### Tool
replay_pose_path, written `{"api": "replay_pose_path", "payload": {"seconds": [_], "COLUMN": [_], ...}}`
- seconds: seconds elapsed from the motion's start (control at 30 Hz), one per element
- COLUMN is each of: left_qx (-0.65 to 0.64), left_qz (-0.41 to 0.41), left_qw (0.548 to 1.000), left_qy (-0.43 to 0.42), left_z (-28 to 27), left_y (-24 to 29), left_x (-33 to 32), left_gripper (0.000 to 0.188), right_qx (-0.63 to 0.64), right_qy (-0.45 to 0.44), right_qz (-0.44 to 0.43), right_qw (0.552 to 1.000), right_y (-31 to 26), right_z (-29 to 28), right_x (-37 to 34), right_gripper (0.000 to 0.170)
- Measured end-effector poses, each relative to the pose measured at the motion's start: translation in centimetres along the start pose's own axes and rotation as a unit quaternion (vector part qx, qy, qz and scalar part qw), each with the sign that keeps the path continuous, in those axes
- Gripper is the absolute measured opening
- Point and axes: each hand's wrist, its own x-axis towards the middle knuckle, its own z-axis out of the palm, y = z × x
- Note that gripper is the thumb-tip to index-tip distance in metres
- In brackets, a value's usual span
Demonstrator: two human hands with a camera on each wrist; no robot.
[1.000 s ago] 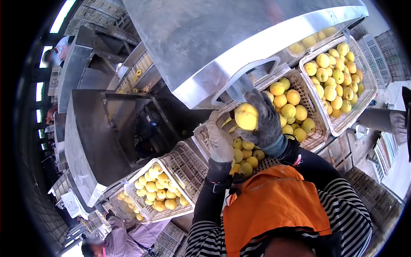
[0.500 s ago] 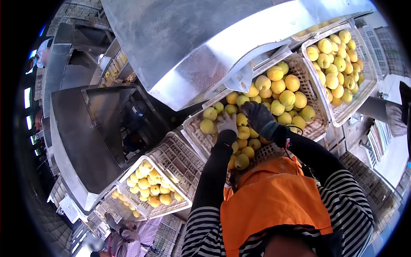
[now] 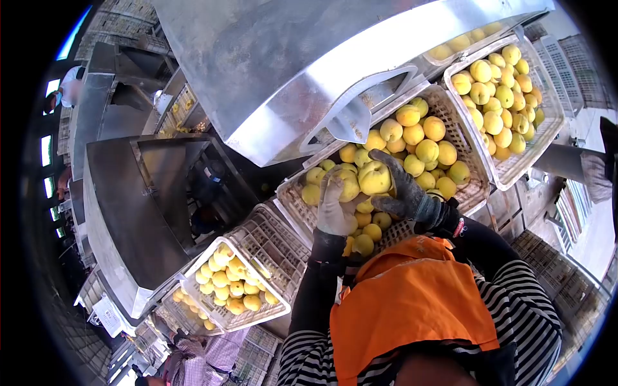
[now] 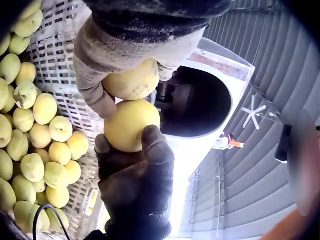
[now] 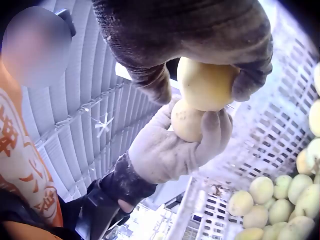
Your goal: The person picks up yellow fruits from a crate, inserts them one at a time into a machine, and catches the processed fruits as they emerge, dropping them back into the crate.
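Fingers of my left hand (image 3: 335,212) curl round one yellow fruit (image 4: 132,82); my right hand (image 3: 407,193) pinches another fruit (image 4: 131,125), both above the left half of a vented crate (image 3: 477,174). Beside its right edge, second crate (image 3: 547,125); beyond its far edge, metal machine (image 3: 257,64), ribbed roofing (image 4: 280,55).

Fan (image 4: 253,111), white: hung beneath a ribbed roof (image 4: 295,65). Sign (image 3: 109,314), white: set near a dark steel unit (image 3: 125,206), lower left. Person (image 3: 195,364) in checks: partly seen, bottom left. Crates (image 3: 583,67): stacked, upper right.
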Motion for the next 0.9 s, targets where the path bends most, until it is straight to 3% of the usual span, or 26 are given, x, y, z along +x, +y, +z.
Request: {"api": "replay_pose_path", "payload": {"seconds": [0.03, 0.1, 0.13, 0.2, 0.23, 0.3, 0.37, 0.4, 0.43, 0.47, 0.5, 0.57, 0.6, 0.67, 0.7, 0.77, 0.8, 0.87, 0.9], "left_qx": [-0.073, -0.214, -0.216, -0.220, -0.227, -0.193, -0.240, -0.222, -0.221, -0.226, -0.230, -0.228, -0.237, -0.266, -0.269, -0.207, -0.208, -0.187, -0.175], "left_qz": [-0.045, -0.134, -0.154, -0.113, -0.076, -0.075, -0.104, -0.069, -0.069, -0.080, -0.089, -0.093, -0.089, -0.066, -0.062, -0.054, -0.056, -0.060, -0.060], "left_qw": [0.996, 0.967, 0.963, 0.968, 0.970, 0.977, 0.964, 0.972, 0.972, 0.970, 0.968, 0.968, 0.966, 0.962, 0.961, 0.977, 0.976, 0.980, 0.982], "left_qy": [0.014, 0.040, 0.052, 0.043, 0.040, 0.051, 0.034, 0.044, 0.047, 0.048, 0.049, 0.054, 0.050, 0.021, 0.021, -0.009, -0.010, 0.017, 0.032], "left_z": [0.4, 1.5, 2.4, 3.4, 3.7, 3.4, 1.5, 2.0, 2.0, 1.8, 1.7, 1.8, 2.0, 0.7, 1.1, 2.6, 2.5, 2.1, 1.7], "left_y": [0.8, 2.6, 3.9, 5.1, 5.6, 5.8, 4.2, 4.5, 4.4, 4.2, 4.2, 4.7, 5.0, 3.5, 3.9, 5.0, 4.7, 3.7, 3.2], "left_x": [-0.1, -0.3, -0.7, -0.7, -0.8, -1.1, -0.9, -0.9, -0.5, 0.1, 0.6, 0.8, 0.9, 1.4, 1.1, 0.4, 0.3, 0.1, 0.0], "left_gripper": [0.048, 0.051, 0.046, 0.046, 0.047, 0.050, 0.052, 0.053, 0.053, 0.053, 0.053, 0.052, 0.053, 0.059, 0.059, 0.065, 0.065, 0.073, 0.078], "right_qx": [0.081, 0.016, -0.113, -0.323, -0.323, -0.360, -0.345, -0.391, -0.367, -0.381, -0.586, -0.675, -0.675, -0.509, -0.310, -0.252, -0.252, -0.387, -0.398], "right_qy": [0.006, 0.032, 0.069, 0.137, 0.140, 0.252, 0.268, 0.268, 0.315, 0.319, 0.252, 0.243, 0.242, 0.248, 0.194, 0.105, 0.106, 0.208, 0.264], "right_qz": [0.006, -0.019, -0.051, -0.159, -0.162, -0.258, -0.270, -0.313, -0.273, -0.259, -0.091, -0.213, -0.215, -0.317, -0.259, -0.200, -0.198, -0.158, -0.273], "right_qw": [0.997, 0.999, 0.990, 0.923, 0.922, 0.860, 0.858, 0.823, 0.832, 0.828, 0.765, 0.664, 0.663, 0.761, 0.894, 0.941, 0.941, 0.884, 0.835], "right_y": [-0.8, -3.1, -4.6, -4.5, -3.4, -2.0, -2.9, -2.4, -2.3, -0.9, -1.1, -3.0, -3.9, -5.1, -3.2, 0.3, -0.1, -1.6, -1.7], "right_z": [0.0, -0.1, 0.0, 0.1, 0.3, 0.9, 1.2, 0.9, 1.2, 1.5, 2.0, 1.7, 1.5, 0.7, 0.8, 2.6, 2.9, 3.9, 3.0], "right_x": [-0.4, -0.6, -0.7, -0.9, -0.5, 1.1, 4.2, 6.4, 9.2, 11.4, 13.3, 12.5, 11.6, 9.2, 7.1, 3.1, 2.7, 2.7, 5.3], "right_gripper": [0.088, 0.088, 0.086, 0.083, 0.083, 0.078, 0.072, 0.070, 0.051, 0.047, 0.043, 0.044, 0.044, 0.042, 0.101, 0.094, 0.094, 0.084, 0.079]}}
